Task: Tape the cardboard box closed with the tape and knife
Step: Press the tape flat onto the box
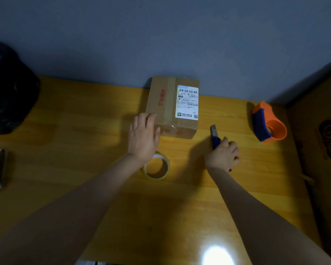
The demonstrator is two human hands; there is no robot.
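Setting: a plain room at home or a small parcel-packing corner; which of the two cannot be told.
Surface: a glossy yellow wooden table [84,119] is seen across the middle of the frame, pushed against a bare blue-grey wall [161,35] filling the upper part.
Packing goods: a cardboard box [166,104] bearing a printed shipping label [187,102] is set at upper centre, an orange and blue tape dispenser [268,123] at right, a roll of clear tape [157,168] at centre.
Clutter: a black bag [8,88] is seen at upper left.
Furniture: a dark carved wooden panel [325,142] is seen at the right edge.
Lighting: dim, with one lamp glare reflected at the lower edge.
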